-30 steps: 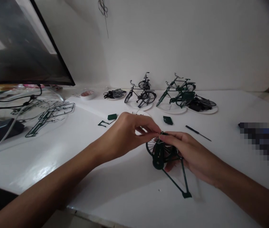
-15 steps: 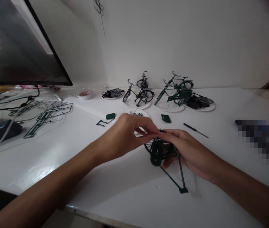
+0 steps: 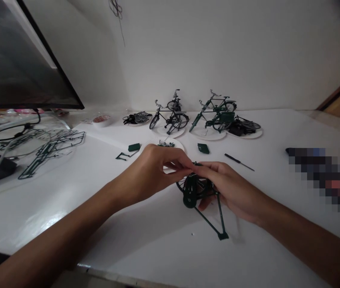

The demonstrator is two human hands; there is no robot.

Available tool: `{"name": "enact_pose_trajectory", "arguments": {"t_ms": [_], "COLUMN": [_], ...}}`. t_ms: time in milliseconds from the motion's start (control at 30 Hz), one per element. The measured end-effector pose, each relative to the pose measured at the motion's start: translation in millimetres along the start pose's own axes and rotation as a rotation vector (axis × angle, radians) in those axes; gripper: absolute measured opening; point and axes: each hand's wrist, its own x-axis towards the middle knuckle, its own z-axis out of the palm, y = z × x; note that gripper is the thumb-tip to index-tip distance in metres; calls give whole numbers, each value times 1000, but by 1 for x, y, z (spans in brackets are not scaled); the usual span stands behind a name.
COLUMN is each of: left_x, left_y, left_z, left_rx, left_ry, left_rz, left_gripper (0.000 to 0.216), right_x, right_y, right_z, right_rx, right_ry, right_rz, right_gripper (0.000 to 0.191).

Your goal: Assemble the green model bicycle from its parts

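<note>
A half-built dark green model bicycle rests on the white table, its frame tubes ending in a small foot toward me. My right hand wraps around the wheel part and holds it. My left hand is pinched at the top of the model, fingertips meeting those of the right hand; what the pinch holds is too small to make out.
Finished model bicycles stand on paper plates at the back wall. A small screwdriver, green loose parts and a plate of small pieces lie nearby. Part sprues and a monitor are at left.
The view has shifted slightly, so everything sits a little further left and higher. Both hands stay together at the top of the model, fingertips now closer.
</note>
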Motion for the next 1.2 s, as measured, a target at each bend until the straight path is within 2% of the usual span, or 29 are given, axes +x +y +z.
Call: {"name": "enact_pose_trajectory", "arguments": {"t_ms": [500, 767, 900, 1200], "left_x": [2, 1, 0, 2], "left_y": [-1, -12, -13, -18], "left_z": [12, 21, 23, 28], "left_rx": [164, 114, 145, 88], "left_ry": [43, 215, 226, 302], "left_rz": [43, 5, 52, -3], "left_gripper": [7, 4, 6, 5], "right_x": [1, 2, 2, -2], "right_y": [0, 3, 4, 3], "right_z": [1, -1, -2, 0], "right_rx": [-4, 15, 6, 44], "right_ry": [73, 91, 83, 95], "right_rz": [16, -31, -26, -13], "right_gripper": [26, 25, 27, 29]}}
